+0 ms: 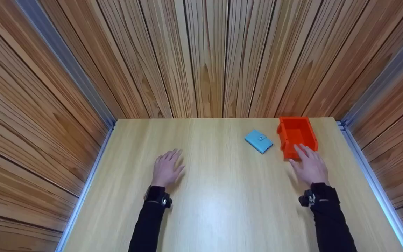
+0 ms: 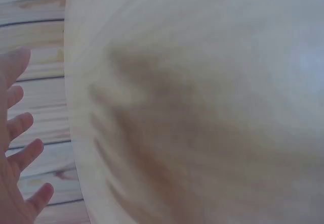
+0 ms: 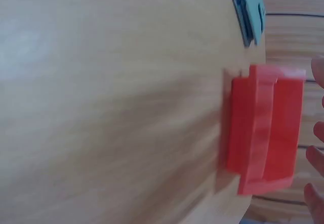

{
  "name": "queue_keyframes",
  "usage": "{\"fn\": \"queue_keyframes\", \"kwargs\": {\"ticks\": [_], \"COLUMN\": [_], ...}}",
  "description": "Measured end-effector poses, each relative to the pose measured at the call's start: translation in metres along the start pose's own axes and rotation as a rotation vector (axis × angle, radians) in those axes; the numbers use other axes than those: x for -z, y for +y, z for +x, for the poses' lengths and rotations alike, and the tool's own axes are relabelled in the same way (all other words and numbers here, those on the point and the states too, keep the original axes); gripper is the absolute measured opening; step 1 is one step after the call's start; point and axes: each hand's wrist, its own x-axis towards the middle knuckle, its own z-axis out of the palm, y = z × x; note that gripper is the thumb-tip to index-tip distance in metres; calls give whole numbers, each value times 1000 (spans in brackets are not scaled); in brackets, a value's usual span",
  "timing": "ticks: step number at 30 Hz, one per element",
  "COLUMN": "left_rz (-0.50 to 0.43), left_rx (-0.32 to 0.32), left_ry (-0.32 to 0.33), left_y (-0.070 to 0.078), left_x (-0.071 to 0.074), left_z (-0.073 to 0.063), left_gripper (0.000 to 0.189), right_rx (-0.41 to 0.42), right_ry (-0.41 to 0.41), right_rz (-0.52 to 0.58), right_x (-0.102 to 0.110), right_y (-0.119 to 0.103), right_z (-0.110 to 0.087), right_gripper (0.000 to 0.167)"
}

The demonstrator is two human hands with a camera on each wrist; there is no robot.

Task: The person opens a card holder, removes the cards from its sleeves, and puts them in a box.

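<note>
An orange-red plastic bin (image 1: 297, 131) stands at the back right of the table, its hollow facing up. My right hand (image 1: 310, 167) hovers at its near edge with fingers spread, overlapping the rim in the head view; in the right wrist view a gap shows between the fingertips (image 3: 315, 158) and the bin (image 3: 260, 133). Left of the bin lies a light blue wallet (image 1: 258, 141) with a snap strap, folded closed. My left hand (image 1: 166, 168) is held over the left part of the table, fingers loosely spread and holding nothing; its shadow falls on the wood below.
The pale wood table (image 1: 219, 189) ends at a plank wall (image 1: 208, 63) at the back. Plank side walls with grey metal rails (image 1: 86, 189) border it left and right. The bin sits close to the back edge.
</note>
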Motion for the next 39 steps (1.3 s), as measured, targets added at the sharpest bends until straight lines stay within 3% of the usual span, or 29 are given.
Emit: {"fn": "queue_keyframes", "kwargs": {"ticks": [10, 17, 23, 27, 32, 39], "left_rz": [12, 46, 73, 89, 88, 110], "left_rx": [-76, -143, -208, -218, -218, -221], "left_ry": [-39, -136, -162, -178, -178, -174], "left_y": [42, 88, 122, 130, 130, 128], "left_x": [-28, -54, -59, -61, -65, -66], "left_z": [19, 30, 48, 54, 56, 60], "left_gripper": [60, 61, 61, 62, 62, 62], "right_rx": [72, 105, 111, 105, 107, 115], "right_ry": [-45, -95, -105, -92, -81, -96], "right_rz": [-18, 1, -19, -16, -10, 7], "right_x": [-21, -53, -78, -89, -88, -92], "right_y": [-45, -56, -57, -55, -54, -69], "right_z": [36, 47, 52, 46, 44, 52], "right_gripper": [66, 63, 61, 63, 63, 61]}}
